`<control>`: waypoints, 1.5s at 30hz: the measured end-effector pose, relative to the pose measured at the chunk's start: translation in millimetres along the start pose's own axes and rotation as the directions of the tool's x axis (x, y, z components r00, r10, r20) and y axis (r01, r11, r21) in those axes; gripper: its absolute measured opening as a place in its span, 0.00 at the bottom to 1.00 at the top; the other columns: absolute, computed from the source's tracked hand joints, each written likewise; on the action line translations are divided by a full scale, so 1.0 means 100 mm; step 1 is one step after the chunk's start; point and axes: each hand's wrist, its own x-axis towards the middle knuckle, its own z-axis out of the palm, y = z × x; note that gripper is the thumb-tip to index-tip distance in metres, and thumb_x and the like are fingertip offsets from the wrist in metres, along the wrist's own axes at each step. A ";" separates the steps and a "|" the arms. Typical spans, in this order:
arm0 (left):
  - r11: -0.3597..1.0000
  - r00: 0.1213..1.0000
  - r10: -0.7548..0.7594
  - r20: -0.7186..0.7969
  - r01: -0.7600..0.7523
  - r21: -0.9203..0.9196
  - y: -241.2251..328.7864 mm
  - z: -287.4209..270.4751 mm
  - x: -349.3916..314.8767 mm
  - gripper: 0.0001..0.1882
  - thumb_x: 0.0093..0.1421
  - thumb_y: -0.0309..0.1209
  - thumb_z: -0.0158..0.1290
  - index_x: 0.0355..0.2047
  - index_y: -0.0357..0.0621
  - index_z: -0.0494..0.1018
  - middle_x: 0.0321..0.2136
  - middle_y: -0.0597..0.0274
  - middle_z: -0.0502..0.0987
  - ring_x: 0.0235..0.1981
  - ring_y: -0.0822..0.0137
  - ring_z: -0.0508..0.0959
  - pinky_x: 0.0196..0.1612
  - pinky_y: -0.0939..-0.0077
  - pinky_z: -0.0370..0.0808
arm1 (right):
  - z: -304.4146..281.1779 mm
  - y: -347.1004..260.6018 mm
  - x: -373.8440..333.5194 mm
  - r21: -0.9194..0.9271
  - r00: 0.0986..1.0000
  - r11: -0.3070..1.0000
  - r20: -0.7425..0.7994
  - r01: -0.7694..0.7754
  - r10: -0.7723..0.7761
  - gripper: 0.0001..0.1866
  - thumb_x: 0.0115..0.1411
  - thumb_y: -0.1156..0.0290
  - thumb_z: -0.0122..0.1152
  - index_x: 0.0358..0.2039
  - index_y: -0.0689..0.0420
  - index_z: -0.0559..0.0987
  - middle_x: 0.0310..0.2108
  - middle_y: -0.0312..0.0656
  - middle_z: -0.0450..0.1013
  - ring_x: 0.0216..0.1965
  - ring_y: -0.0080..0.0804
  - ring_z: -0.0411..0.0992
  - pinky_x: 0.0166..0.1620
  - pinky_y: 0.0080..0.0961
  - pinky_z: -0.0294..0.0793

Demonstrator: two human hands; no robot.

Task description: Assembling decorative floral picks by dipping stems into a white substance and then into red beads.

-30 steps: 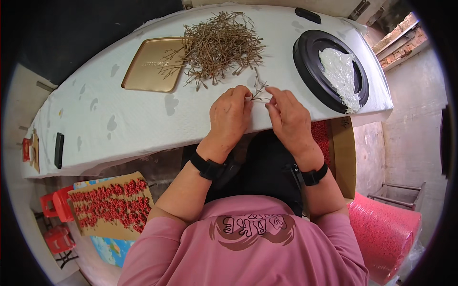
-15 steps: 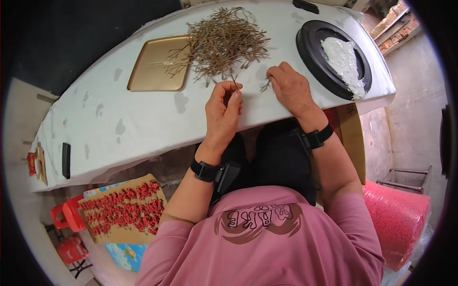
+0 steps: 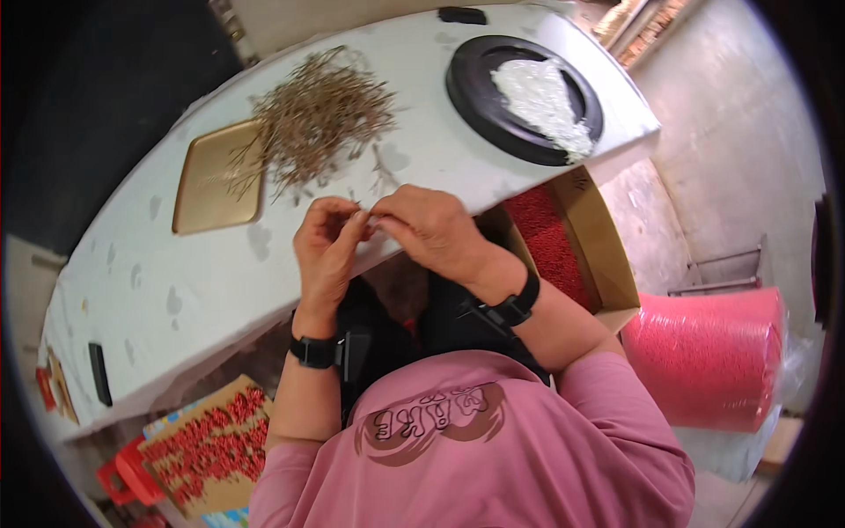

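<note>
My left hand [image 3: 327, 251] and my right hand [image 3: 437, 236] meet just over the table's near edge, fingertips touching. A thin brown twig [image 3: 353, 194] pokes out above my left thumb and forefinger, which are pinched on it. My right thumb and forefinger are closed against the left fingertips; whatever they grip is too small to make out. Beyond the hands, a loose forked twig [image 3: 381, 169] lies on the cloth. Farther back is a heaped tangle of brown branching twigs [image 3: 321, 119], partly covering a gold tray [image 3: 207, 189].
On the white-covered table [image 3: 198, 268], a round black dish [image 3: 480, 110] bears a glossy white mass [image 3: 539, 99]. A carton [image 3: 607, 238] below holds red beads [image 3: 544, 233], beside a wrapped pink-red bundle [image 3: 704, 356]. Red berry sprigs [image 3: 211, 440] cover a board at lower left.
My right hand has moved left to meet my left hand. The forked twig near it now lies apart on the cloth. The whole view has shifted and turned, revealing more of the carton.
</note>
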 end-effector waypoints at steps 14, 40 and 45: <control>0.994 1.000 -0.012 -0.021 0.014 0.108 0.05 0.04 0.01 0.06 0.64 0.29 0.54 0.35 0.39 0.71 0.27 0.67 0.73 0.26 0.77 0.70 0.32 0.83 0.69 | -0.63 0.02 -0.26 -0.146 0.996 0.987 -0.060 -0.072 0.064 0.08 0.52 0.82 0.59 0.33 0.58 0.76 0.28 0.45 0.69 0.31 0.44 0.72 0.34 0.33 0.72; 0.996 0.998 -0.025 -0.064 0.030 0.087 0.01 0.09 0.02 0.04 0.63 0.26 0.56 0.35 0.39 0.72 0.26 0.68 0.74 0.25 0.78 0.72 0.31 0.85 0.70 | -1.97 1.20 0.45 -0.896 0.891 0.436 0.124 -0.089 0.436 0.10 0.50 0.82 0.54 0.31 0.59 0.81 0.35 0.50 0.76 0.40 0.49 0.76 0.41 0.41 0.76; 0.995 0.998 -0.009 -0.064 0.015 0.099 0.00 0.09 0.01 0.05 0.63 0.26 0.56 0.35 0.39 0.72 0.27 0.68 0.74 0.26 0.78 0.72 0.32 0.85 0.70 | -2.06 1.14 0.37 -0.904 0.825 0.415 0.154 -0.104 0.543 0.06 0.53 0.76 0.54 0.29 0.56 0.80 0.32 0.47 0.74 0.38 0.47 0.75 0.41 0.37 0.74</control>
